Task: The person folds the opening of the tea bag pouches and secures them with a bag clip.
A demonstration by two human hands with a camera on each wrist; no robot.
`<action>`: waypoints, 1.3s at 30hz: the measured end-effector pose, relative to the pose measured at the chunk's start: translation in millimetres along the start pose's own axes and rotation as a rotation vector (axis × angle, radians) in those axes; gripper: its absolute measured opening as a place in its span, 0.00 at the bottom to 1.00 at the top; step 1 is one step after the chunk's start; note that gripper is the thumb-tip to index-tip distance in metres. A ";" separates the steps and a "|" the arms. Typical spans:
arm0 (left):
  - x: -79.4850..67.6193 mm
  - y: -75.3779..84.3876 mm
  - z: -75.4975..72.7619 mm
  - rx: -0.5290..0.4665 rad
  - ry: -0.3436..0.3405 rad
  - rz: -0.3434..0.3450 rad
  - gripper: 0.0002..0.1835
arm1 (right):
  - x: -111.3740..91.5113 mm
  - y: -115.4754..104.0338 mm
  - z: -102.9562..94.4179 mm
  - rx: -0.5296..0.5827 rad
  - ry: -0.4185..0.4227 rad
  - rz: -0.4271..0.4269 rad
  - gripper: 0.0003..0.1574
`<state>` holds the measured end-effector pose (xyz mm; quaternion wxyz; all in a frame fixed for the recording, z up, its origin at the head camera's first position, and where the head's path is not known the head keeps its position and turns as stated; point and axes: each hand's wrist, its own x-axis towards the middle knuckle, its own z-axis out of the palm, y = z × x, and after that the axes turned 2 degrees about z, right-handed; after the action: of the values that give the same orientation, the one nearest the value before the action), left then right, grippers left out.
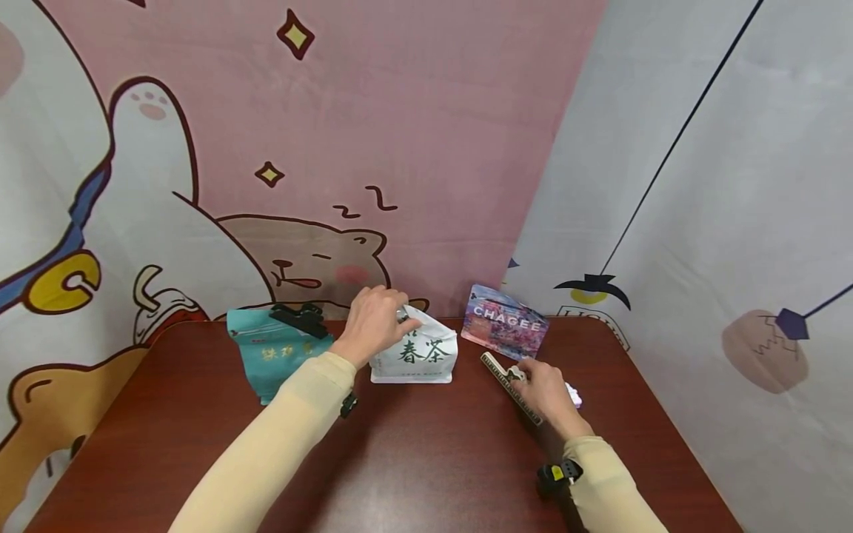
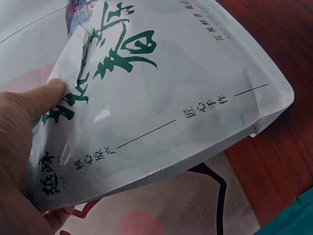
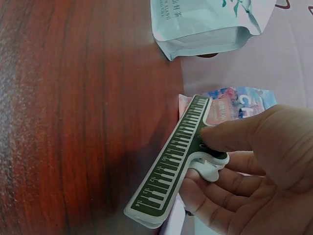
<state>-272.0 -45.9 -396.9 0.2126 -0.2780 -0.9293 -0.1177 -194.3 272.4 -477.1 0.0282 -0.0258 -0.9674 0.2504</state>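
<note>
My left hand [image 1: 376, 320] grips the top of a white tea bag [image 1: 416, 357] with green characters, which stands upright at the back of the table. In the left wrist view the thumb [image 2: 51, 93] presses on the bag's front near its folded top edge. My right hand [image 1: 548, 394] pinches a long clip [image 3: 168, 164] printed with piano keys, thumb on one side of its handle and fingers on the other. The clip is held at a slant over the right part of the table, apart from the white bag.
A teal bag [image 1: 269, 363] with a black clip [image 1: 300, 320] on its top stands at the left. A pink and blue CHAGEE bag [image 1: 504, 323] stands at the back right. A small white object [image 1: 573, 395] lies beside my right hand. Printed cloth [image 1: 426, 111] hangs behind the table.
</note>
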 end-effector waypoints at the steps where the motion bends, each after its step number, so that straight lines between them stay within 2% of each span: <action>1: 0.0 0.1 -0.3 -0.001 -0.003 -0.002 0.19 | -0.3 -0.7 -0.6 0.007 0.011 -0.008 0.18; 17: 0.7 0.2 1.0 0.002 -0.006 -0.005 0.19 | -0.5 -10.7 -11.7 0.099 0.112 -0.104 0.17; 26: 0.7 -0.6 1.1 0.001 -0.007 -0.008 0.19 | 2.1 -16.2 -14.1 0.130 0.138 -0.123 0.18; 39: 0.7 -0.5 1.1 -0.005 0.017 0.003 0.18 | 4.7 -28.7 -19.8 0.163 0.194 -0.141 0.13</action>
<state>-273.2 -45.5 -397.6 0.2197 -0.2788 -0.9269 -0.1222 -198.7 257.2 -445.7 0.1408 0.0203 -0.9361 0.3218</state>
